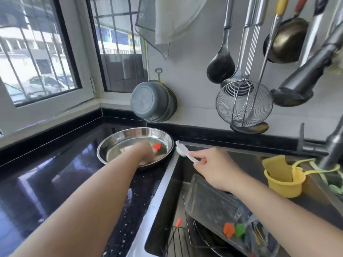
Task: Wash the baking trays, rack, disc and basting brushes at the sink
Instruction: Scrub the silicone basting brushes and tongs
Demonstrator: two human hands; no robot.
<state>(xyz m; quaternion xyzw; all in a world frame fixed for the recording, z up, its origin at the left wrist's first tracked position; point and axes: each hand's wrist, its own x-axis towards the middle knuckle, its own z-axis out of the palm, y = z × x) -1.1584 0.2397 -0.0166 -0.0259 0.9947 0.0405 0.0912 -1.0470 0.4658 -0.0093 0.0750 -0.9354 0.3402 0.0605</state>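
Daylight thru two barred windows point(42, 52) at the corner, white wall point(189, 71) w/ hanging ladles point(220, 69), a wire skimmer point(244, 103) & a grey basin point(152, 101), over a glossy black countertop point(46, 173).

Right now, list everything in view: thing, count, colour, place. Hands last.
Round pan: one, steel, on the black counter left of the sink.
Red brush: one, in the round pan, at the left hand.
White brush: one, held over the sink's corner.
Baking tray: one, grey, in the sink.
Orange and green brushes: two, in the sink.
Wire rack: one, dark, in the sink.
Yellow holder: one, on the sink's right side.
Ladles and skimmer: several, metal, hanging on the wall.
Grey basin: hanging on the wall.
Left hand: in the round pan.
Right hand: pinches the white brush.
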